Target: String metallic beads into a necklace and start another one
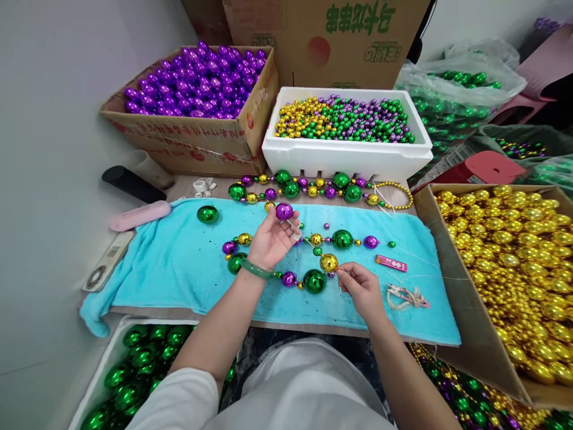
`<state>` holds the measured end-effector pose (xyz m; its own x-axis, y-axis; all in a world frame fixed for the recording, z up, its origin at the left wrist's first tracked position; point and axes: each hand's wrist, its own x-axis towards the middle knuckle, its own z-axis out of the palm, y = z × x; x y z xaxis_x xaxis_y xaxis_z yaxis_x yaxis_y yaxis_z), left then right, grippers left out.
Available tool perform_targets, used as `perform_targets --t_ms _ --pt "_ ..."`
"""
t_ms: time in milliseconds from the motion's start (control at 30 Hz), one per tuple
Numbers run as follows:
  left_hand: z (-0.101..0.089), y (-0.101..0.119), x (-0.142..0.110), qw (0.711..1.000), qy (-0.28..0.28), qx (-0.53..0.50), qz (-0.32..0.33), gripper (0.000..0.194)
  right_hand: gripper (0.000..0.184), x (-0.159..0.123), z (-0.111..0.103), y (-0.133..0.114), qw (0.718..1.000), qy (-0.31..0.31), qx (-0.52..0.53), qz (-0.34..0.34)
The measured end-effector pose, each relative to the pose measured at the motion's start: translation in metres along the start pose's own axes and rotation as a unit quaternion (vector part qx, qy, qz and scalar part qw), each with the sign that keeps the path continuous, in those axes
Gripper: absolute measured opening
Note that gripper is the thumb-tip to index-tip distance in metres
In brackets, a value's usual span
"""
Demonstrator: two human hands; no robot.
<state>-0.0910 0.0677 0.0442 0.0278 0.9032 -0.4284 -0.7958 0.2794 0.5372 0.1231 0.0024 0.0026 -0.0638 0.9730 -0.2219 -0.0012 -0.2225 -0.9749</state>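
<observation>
My left hand (271, 239) pinches a large purple bead (284, 211) at its fingertips above the turquoise towel (179, 263). A thin needle or wire (301, 233) runs from that bead down to the right. My right hand (362, 288) is closed in a pinch beside a gold bead (329, 262), apparently on the thread. A half-strung strand of green, gold and purple beads (313, 280) curves on the towel between both hands. A green bangle (256, 270) sits on my left wrist.
A finished bead strand (313, 188) lies along the towel's far edge. Around it stand a box of purple beads (197, 83), a white foam box of small mixed beads (344, 119), a box of gold beads (510, 263) and a tray of green beads (134, 364). A loose green bead (208, 214), a pink tag (391, 263).
</observation>
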Motion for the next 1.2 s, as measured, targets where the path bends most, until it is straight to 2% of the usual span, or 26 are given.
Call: perform_targets --t_ms 133,233,400,633,767,833,967,1067,1200 --pt "-0.001 -0.004 -0.002 1.000 -0.008 0.011 0.001 0.030 0.029 0.000 0.001 0.001 1.000 0.003 0.001 -0.001" --pt "-0.002 -0.010 -0.006 0.998 -0.030 0.039 0.028 0.023 0.029 0.000 0.003 0.001 1.000 0.008 0.006 0.002" --pt "-0.002 -0.019 -0.014 0.992 -0.072 0.076 0.074 0.036 0.029 0.002 0.002 0.002 1.000 0.016 0.016 0.011" --pt "0.000 -0.027 -0.017 0.991 -0.080 0.091 0.058 0.036 0.027 0.001 0.003 0.002 0.999 0.016 0.037 0.014" --pt "0.003 -0.039 -0.021 0.983 -0.110 0.143 0.039 0.039 0.029 0.003 0.005 0.004 0.999 0.023 0.044 0.018" --pt "0.003 -0.042 -0.020 0.976 -0.122 0.175 0.044 0.038 0.029 0.004 0.004 0.006 0.998 0.032 0.049 0.016" --pt "0.001 -0.041 -0.016 0.954 -0.117 0.255 0.100 0.036 0.030 0.009 -0.002 0.009 0.998 0.056 0.034 0.013" --pt "0.000 -0.046 -0.013 0.930 -0.125 0.321 0.127 0.035 0.031 0.012 -0.010 0.014 0.997 0.065 0.027 0.043" --pt "0.000 -0.054 -0.013 0.890 -0.165 0.406 0.124 0.037 0.032 0.014 -0.024 0.020 0.996 0.015 0.025 0.088"
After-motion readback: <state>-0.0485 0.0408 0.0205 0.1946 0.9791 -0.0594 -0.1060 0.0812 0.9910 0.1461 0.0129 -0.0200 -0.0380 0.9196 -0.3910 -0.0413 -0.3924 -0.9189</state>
